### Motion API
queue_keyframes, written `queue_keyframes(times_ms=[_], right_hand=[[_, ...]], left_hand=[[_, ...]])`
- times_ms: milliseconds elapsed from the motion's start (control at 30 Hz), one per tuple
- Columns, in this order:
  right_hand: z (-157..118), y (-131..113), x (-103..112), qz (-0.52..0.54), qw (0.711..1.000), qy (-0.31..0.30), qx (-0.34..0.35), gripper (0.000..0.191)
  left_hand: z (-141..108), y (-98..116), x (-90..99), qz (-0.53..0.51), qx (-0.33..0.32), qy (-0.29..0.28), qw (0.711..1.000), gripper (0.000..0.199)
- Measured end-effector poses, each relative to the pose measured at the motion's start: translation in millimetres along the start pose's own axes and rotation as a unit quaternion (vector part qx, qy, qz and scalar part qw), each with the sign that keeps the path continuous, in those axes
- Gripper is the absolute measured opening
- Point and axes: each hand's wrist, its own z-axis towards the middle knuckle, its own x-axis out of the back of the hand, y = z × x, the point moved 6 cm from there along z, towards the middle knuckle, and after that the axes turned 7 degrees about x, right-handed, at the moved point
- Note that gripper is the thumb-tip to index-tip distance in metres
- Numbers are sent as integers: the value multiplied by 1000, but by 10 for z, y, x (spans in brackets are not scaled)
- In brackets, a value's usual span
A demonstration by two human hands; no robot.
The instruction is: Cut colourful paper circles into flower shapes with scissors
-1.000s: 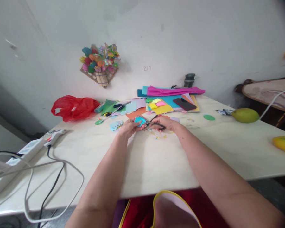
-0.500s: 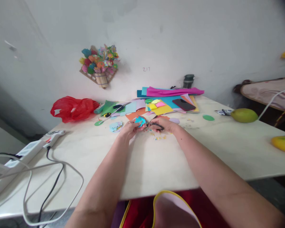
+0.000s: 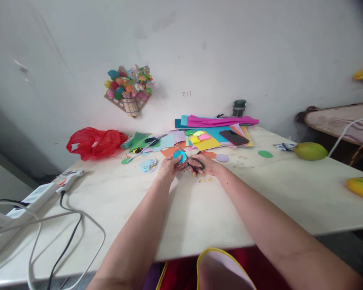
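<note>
Between thumb and fingers, my left hand (image 3: 170, 166) pinches a blue piece of paper (image 3: 179, 156) with a scalloped edge. My right hand (image 3: 206, 164) is closed round the dark handles of a pair of scissors (image 3: 197, 163), whose blades point toward the paper's right side. Whether the blades touch the paper is too small to tell. Tiny paper scraps (image 3: 204, 179) lie on the table below my hands. A small pile of pale cut paper shapes (image 3: 149, 165) rests left of my left hand, and a lilac paper oval (image 3: 222, 158) lies beyond my right hand.
Coloured paper sheets (image 3: 211, 141), a phone (image 3: 234, 137) and a second pair of scissors (image 3: 155, 140) lie at the back. A red plastic bag (image 3: 95, 143) sits back left. Cables and a power strip (image 3: 33, 197) occupy the left edge; a green mango (image 3: 310, 151) lies right.
The blue paper has turned in my left hand and its scalloped face shows more fully. My right hand and the scissors have shifted and tilted slightly. The whole view has moved a little.
</note>
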Motion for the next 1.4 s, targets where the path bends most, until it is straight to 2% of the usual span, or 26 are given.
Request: queue_keyframes(times_ms=[167, 333, 500, 733, 1100, 1400], right_hand=[[15, 21, -49, 28, 1000, 10, -3, 33], [26, -9, -123, 43, 999, 7, 17, 34], [31, -28, -154, 35, 999, 19, 33, 37], [43, -45, -199, 32, 998, 38, 35, 36], [62, 7, -203, 30, 998, 50, 15, 36], [52, 0, -193, 25, 999, 45, 14, 34]], left_hand=[[0, 14, 20, -2, -27, 24, 999, 19], [17, 8, 47, -3, -27, 44, 999, 21], [28, 2, 42, 0, -34, 37, 999, 25], [16, -10, 46, -6, -41, 58, 997, 23], [-60, 1, 28, -34, -51, 96, 994, 19], [35, -55, 100, -48, -55, 105, 992, 21]])
